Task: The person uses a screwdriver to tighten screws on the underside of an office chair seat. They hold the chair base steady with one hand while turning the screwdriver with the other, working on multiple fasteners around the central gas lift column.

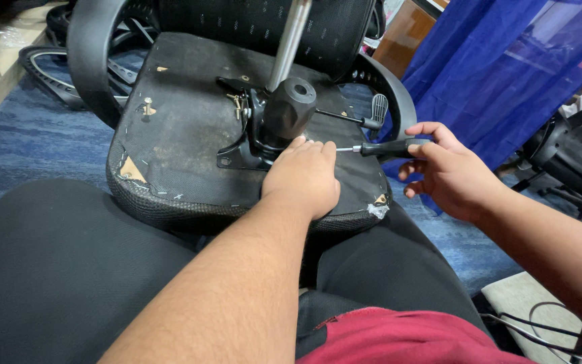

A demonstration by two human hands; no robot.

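**Inspector:** Surroundings first. An upturned office chair seat (pixel 190 135) rests across the person's lap, its black underside facing up. A mesh backrest (pixel 250 27) stands at the far side, curved armrests (pixel 92 61) at the far left and right. Blue fabric (pixel 506 67) hangs at the far right, with another black chair (pixel 574 162) beside it. Blue carpet (pixel 28 141) covers the floor. Cables (pixel 547 330) lie at the near right.

**Clerk:** Any obstruction?

**Inspector:** The left hand (pixel 302 176) lies palm down on the seat base, fingers against the black tilt mechanism (pixel 264 128), and covers the screwdriver's tip. The metal gas-lift column (pixel 289 40) rises from the mechanism and is cut off at the top edge.

**Clerk:** What is unclear?

**Inspector:** Whether the tip meets a screw cannot be told. The left hand is flat, gripping nothing visible.

**Clerk:** And the tool?

**Inspector:** The screwdriver (pixel 378 147) lies roughly level just right of the mechanism, black handle, thin bright shaft pointing left. The right hand (pixel 442 172) is closed around the handle. A loose bolt (pixel 147 106) stands upright at the seat's far left; torn tan patches show at the corners.
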